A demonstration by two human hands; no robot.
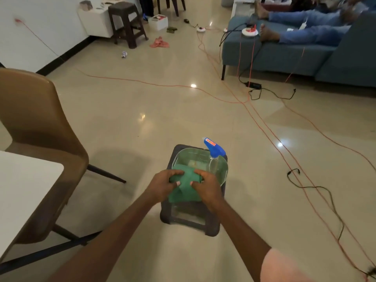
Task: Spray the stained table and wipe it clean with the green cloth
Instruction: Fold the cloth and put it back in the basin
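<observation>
A green cloth [184, 190] hangs over the near rim of a clear plastic tub [222, 169] that rests on a dark stool [211, 228]. My left hand [162, 185] and my right hand [206, 186] both grip the cloth, one at each side. A spray bottle [214, 150] with a blue trigger head stands upright inside the tub at its far right corner. The white table [22, 190] shows only a corner at the left edge; no stain is visible on that part.
A tan chair [36, 123] stands beside the table on the left. Orange and black cables [264, 127] trail across the tiled floor to the right. A blue sofa [284, 53] with a person's legs on it fills the far right. A brown stool [126, 23] stands far back.
</observation>
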